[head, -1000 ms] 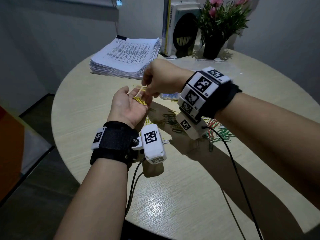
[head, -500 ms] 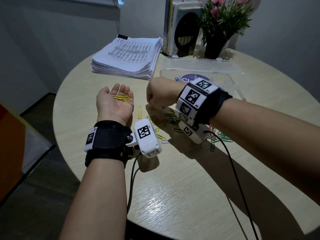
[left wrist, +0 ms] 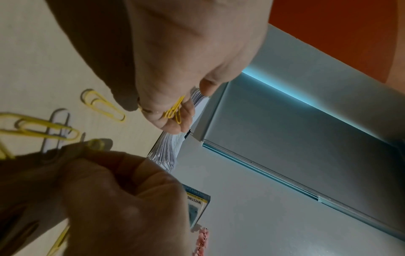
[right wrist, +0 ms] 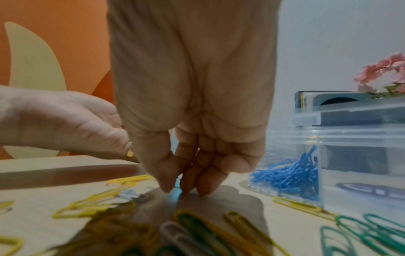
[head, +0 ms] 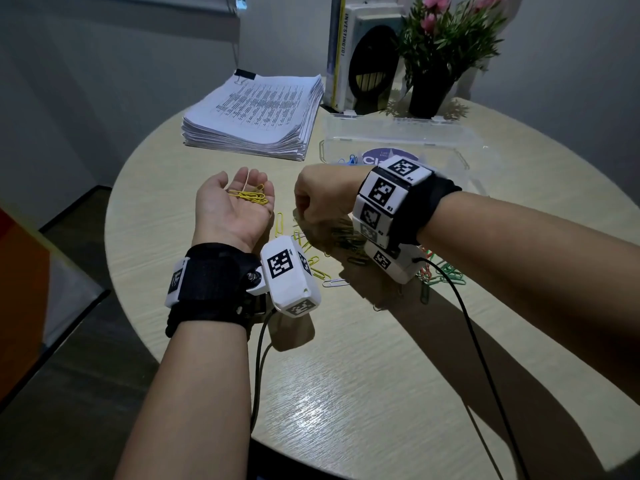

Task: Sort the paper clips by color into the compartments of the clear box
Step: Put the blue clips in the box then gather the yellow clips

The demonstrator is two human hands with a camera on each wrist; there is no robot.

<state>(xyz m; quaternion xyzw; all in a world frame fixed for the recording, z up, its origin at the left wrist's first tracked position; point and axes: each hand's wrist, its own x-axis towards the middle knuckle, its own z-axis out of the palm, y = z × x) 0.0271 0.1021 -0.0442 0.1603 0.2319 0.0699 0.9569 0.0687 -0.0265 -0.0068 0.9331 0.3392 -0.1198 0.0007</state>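
My left hand (head: 239,199) lies palm up over the round table (head: 346,393), cupping several yellow paper clips (head: 247,197) (left wrist: 173,110) on relaxed fingers. To its right, my right hand (head: 322,202) (right wrist: 184,188) points fingers down into the loose clips. Thumb and fingertips (right wrist: 164,183) pinch together at the tabletop on a small clip; its colour is blurred. Yellow clips (head: 304,251) (right wrist: 92,204) lie beneath it, green and red ones (head: 440,271) by the wrist. The clear box (head: 464,157) (right wrist: 350,155) stands behind, with blue clips (head: 349,160) (right wrist: 289,176) in its left compartment.
The box's lid (head: 398,129) lies open at the back. A thick stack of printed paper (head: 256,112) sits far left, books (head: 346,53) and a potted plant (head: 433,88) behind the box. Black cables (head: 478,341) trail from both wrists toward the table's near edge.
My right hand left the left palm, where it was placing a yellow clip, and dropped right and down to the loose clips. The left hand drifted left, still palm up with the yellow clips.
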